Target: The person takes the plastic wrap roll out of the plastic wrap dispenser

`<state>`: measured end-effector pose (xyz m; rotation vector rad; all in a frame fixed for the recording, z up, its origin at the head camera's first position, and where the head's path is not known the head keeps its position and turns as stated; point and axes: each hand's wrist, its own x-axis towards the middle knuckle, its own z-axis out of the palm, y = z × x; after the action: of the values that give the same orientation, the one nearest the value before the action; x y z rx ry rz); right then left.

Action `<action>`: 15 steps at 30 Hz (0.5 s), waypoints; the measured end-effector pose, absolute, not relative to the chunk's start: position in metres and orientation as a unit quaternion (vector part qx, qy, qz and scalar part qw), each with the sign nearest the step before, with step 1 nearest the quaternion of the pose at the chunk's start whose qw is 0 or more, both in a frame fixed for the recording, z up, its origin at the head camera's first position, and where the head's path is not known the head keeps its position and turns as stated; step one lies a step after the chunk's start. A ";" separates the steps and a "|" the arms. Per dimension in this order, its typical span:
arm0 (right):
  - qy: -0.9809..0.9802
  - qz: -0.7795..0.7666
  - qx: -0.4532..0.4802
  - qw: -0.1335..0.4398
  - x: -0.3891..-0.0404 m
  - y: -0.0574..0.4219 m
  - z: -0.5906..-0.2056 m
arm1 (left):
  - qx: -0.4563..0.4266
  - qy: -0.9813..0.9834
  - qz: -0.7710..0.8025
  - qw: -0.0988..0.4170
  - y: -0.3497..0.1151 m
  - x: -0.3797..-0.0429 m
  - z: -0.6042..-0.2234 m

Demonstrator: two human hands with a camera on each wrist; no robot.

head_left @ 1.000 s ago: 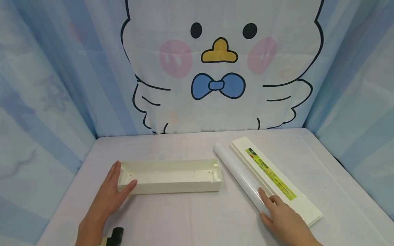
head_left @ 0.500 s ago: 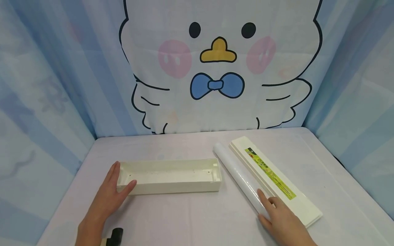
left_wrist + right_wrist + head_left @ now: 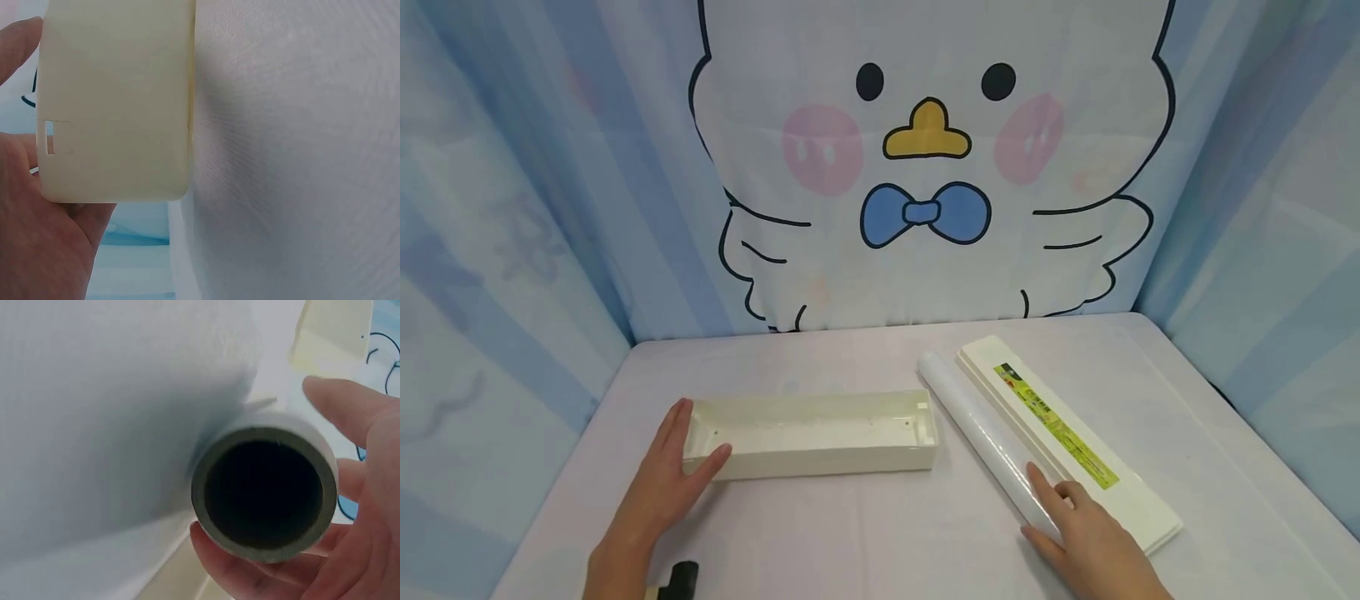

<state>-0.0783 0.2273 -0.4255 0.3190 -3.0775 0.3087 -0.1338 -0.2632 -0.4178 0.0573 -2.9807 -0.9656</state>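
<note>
A long cream plastic box (image 3: 820, 461) lies across the table at centre left, its hollow side up. My left hand (image 3: 658, 479) holds its left end, thumb at the front wall and fingers at the far corner; the left wrist view shows that end wall (image 3: 119, 100) with a small slot. To the right, a roll of cling film (image 3: 977, 417) lies slanted on the table. My right hand (image 3: 1086, 533) grips its near end, with fingers curled under the hollow core (image 3: 265, 553) in the right wrist view.
A long cream lid (image 3: 1127, 500) with a yellow-green label (image 3: 1056, 425) lies right beside the roll. A black object (image 3: 682, 579) shows by the left wrist. Blue patterned curtains (image 3: 512, 250) enclose the white-covered table (image 3: 820, 542).
The view has shifted slightly. Both hands keep their places on the box and the roll; my right hand has moved only a little to the left.
</note>
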 end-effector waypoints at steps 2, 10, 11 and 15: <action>-0.990 0.105 0.097 0.006 -0.080 0.228 -0.422 | 0.015 -0.951 -0.308 0.017 -0.265 -0.134 -0.419; -0.990 0.104 0.077 0.059 -0.087 0.231 -0.408 | -0.012 -0.943 -0.306 0.131 -0.269 -0.128 -0.423; -0.989 0.107 0.074 0.067 -0.088 0.231 -0.406 | -0.014 -0.941 -0.305 0.145 -0.269 -0.128 -0.423; -0.982 0.116 0.085 0.121 -0.093 0.235 -0.399 | -0.025 -0.935 -0.300 0.188 -0.267 -0.126 -0.421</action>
<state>-0.0929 0.2347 -0.3986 0.2493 -2.8681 0.3395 -0.1257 -0.2670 -0.4211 -0.0708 -2.6313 -0.8438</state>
